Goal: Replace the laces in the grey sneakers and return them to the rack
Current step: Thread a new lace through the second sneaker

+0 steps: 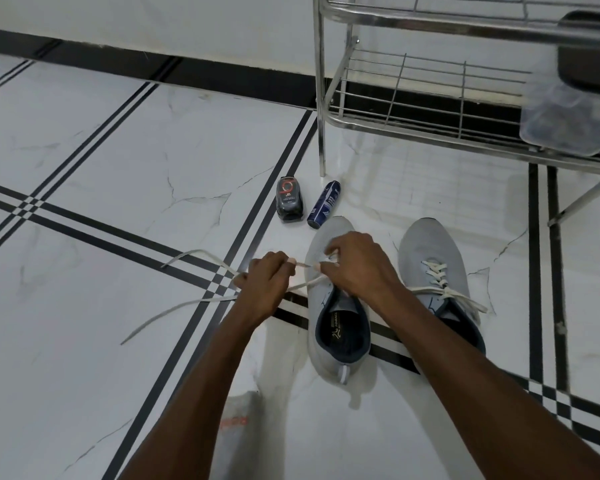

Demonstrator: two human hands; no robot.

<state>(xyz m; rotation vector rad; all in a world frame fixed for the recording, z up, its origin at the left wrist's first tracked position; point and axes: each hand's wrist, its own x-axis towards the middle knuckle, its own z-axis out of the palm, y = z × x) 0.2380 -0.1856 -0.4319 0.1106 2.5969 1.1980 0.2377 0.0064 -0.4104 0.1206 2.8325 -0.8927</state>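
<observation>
White marble-look floor (101, 161) with black stripe lines, and everything's just laid out on it in front of a steel wire rack (426, 109) against the wall. Two grey sneakers sit side by side, toes toward the rack. The right sneaker (440, 282) looks laced already, ends loose over its side. The left sneaker (336, 306) is the one being worked on: the left hand (267, 285) has its fingers pinched on the white lace (187, 303), pulling it out sideways, I'd guess to keep it taut, while the right hand (357, 268) sits over the eyelets with its fingers curled, apparently pinching the lace there to feed it. Long tails trail off left across the floor. A shoe polish sponge (290, 199) and a blue spray can (324, 204) lie just past the toe, near the rack leg, probably parked for later.
</observation>
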